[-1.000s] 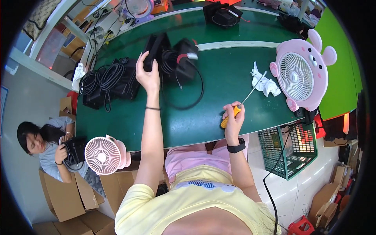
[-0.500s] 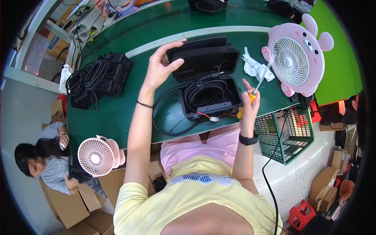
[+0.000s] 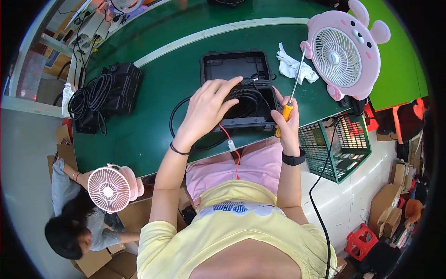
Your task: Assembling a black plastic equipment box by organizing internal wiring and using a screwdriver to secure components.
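Observation:
An opened black plastic case (image 3: 251, 122) lies on the green table before me, its lid (image 3: 236, 68) swung back toward the far side. Inside the case sits a coil of black cable (image 3: 246, 103). My left hand (image 3: 206, 109) rests over the left part of the case with its fingers apart, hiding some of the coil. In my right hand (image 3: 290, 128) is a yellow-handled screwdriver (image 3: 286, 111), its metal shaft pointing away from me. The right fingertips are by the case's right edge. A red wire with a white connector (image 3: 232, 145) hangs over the near side of the case.
A second black case with coiled cable (image 3: 114, 93) stands left. A pink animal-shaped fan (image 3: 344, 56) and white tissue (image 3: 295, 67) are right. A small pink fan (image 3: 110, 188) stands at the near-left edge. A green crate (image 3: 332, 149) is right; another person (image 3: 74, 228) bends at left.
My left hand has come down from the lid to the case body. The lid has tipped further back. The red wire now hangs lower, toward my lap. The other person has bent over.

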{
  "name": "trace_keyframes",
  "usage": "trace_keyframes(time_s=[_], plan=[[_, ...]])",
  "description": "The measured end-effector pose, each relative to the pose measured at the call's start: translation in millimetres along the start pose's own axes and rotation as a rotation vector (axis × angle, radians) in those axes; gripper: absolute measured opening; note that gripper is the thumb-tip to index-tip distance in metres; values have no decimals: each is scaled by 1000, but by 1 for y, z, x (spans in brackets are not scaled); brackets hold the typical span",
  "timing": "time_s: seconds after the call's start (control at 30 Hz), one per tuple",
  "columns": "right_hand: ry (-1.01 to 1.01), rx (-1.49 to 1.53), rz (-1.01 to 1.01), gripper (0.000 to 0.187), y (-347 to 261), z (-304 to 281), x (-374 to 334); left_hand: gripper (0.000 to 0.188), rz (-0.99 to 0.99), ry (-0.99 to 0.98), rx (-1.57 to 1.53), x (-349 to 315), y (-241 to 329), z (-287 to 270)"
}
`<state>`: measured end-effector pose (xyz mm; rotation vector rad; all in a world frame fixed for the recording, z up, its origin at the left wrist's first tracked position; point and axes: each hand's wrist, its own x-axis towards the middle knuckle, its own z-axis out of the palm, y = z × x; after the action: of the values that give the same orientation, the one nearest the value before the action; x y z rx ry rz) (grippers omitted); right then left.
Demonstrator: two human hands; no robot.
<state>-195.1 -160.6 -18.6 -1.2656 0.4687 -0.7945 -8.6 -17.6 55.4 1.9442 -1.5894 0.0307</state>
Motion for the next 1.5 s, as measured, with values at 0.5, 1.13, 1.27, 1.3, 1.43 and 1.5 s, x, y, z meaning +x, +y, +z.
trace_keyframes(time_s=[0.5, 1.13, 1.27, 1.3, 1.43, 1.5], plan=[[40, 50, 6, 38, 16, -10, -11, 44, -90, 489, 341, -85, -20, -6], [92, 33, 72, 40, 0, 11, 0, 32, 50, 283, 235, -75, 3, 2], [93, 30, 86, 40, -3, 16, -2, 20, -231, 278, 335, -44, 14, 10], [97, 7, 80, 39, -3, 18, -3, 20, -227, 281, 333, -39, 15, 9], [100, -39, 97, 39, -6, 20, -4, 13, -173, 213, 328, -18, 25, 5], [82, -40, 90, 39, -6, 18, -3, 11, -142, 177, 254, -5, 26, 5]])
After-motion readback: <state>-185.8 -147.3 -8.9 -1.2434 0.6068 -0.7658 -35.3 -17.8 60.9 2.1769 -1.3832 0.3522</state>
